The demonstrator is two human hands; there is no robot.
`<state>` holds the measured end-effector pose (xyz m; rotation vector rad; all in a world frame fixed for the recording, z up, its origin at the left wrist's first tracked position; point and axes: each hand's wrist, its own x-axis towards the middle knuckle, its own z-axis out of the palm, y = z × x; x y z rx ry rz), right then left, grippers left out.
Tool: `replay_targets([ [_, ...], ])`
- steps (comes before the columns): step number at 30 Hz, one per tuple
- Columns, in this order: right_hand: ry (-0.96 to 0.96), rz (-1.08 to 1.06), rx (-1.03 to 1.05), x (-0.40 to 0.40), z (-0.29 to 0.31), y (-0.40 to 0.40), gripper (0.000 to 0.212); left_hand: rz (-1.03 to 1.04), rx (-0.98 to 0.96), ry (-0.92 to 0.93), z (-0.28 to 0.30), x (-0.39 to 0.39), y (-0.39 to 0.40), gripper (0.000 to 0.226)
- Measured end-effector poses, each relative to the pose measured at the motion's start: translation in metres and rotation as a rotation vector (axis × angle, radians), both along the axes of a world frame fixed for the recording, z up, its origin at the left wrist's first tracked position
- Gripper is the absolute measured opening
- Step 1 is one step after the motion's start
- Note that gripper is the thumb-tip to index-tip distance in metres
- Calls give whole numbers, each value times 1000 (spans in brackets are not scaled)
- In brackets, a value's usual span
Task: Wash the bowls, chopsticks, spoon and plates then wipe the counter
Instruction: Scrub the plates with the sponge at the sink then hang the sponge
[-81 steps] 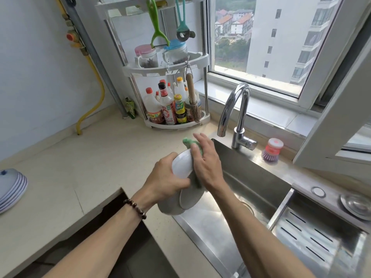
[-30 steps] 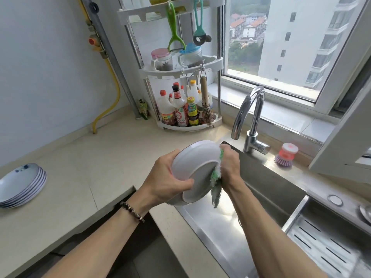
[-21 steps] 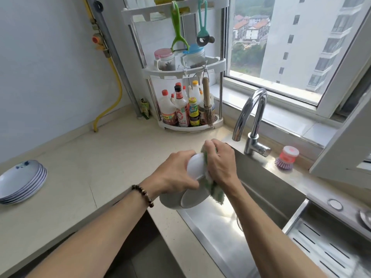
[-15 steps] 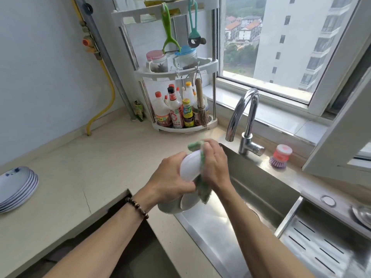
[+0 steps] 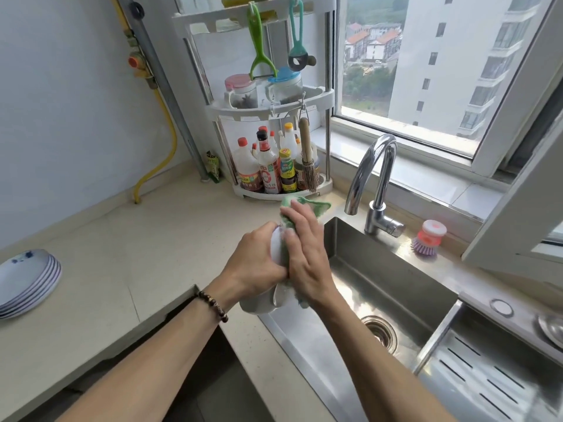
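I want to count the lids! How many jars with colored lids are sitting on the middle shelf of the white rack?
2. The pink-lidded jar sits on the left of the middle shelf, and the blue-lidded jar sits right beside it. Others could be hidden behind them.

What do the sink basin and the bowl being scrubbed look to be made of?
Sink basin: brushed stainless steel, judging by its grey metallic sheen and soft reflections. Bowl: glossy white, probably glazed ceramic, though melamine cannot be ruled out.
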<state>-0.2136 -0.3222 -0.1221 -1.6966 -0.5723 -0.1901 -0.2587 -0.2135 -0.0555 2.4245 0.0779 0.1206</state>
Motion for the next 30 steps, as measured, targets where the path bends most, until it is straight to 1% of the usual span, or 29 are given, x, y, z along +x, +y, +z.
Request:
replay_targets([
  [1,87,0,24,7,-1,-4,42,-11,4,-5,0,-3,0,42],
  [3,323,-35,101,24,-2,-14,41,-31,7,-24,2,-8,0,48],
  [4,358,-52,114,25,-2,-14,45,-29,-5,-21,4,-8,-1,49],
  [5,304,-57,101,17,2,-11,48,-16,-18,-12,5,-7,-1,47],
  [7,94,-17,22,3,4,2,49,24,-37,-7,7,-3,0,42],
  [8,64,-2,19,-1,2,4,47,30,-35,-4,5,-3,0,41],
  [9,107,-10,45,1,-1,2,44,24,-33,-6,5,-6,0,40],
  [10,212,-48,91,7,-4,-4,39,5,-36,-17,5,-9,0,42],
  [12,533,-133,196,17,-6,-15,27,-45,-61,-52,8,-14,0,49],
  [13,661,-175,269,19,-6,-19,22,-71,-76,-70,11,-16,-1,53],
  [14,742,-217,342,23,-7,-23,21,-90,-89,-84,12,-18,-1,55],
  [15,780,-237,387,27,-6,-26,21,-94,-115,-89,11,-20,0,56],
  [16,771,-236,356,31,-3,-29,23,-87,-164,-77,10,-23,3,58],
  [17,730,-229,269,35,1,-33,27,-93,-223,-36,9,-25,7,63],
  [19,609,-199,99,42,4,-39,34,-135,-296,105,9,-21,14,72],
  [20,550,-187,50,43,6,-39,37,-154,-277,177,10,-15,15,73],
  [22,451,-151,38,40,11,-34,46,-167,-146,247,13,-5,10,64],
  [24,346,-169,32,33,11,-28,50,-139,-44,241,10,2,4,53],
  [25,272,-170,21,25,13,-24,46,-120,-39,215,7,2,1,48],
  [27,41,-125,-38,4,16,-14,36,-66,-65,122,2,3,-4,37],
  [28,-74,-106,-71,-1,16,-9,35,-34,-78,73,0,4,-5,30],
  [29,-131,-94,-71,-2,13,-6,36,-12,-97,49,-2,4,-6,28],
  [30,-99,-86,-54,3,8,-7,36,-2,-120,47,-2,2,-7,32],
])
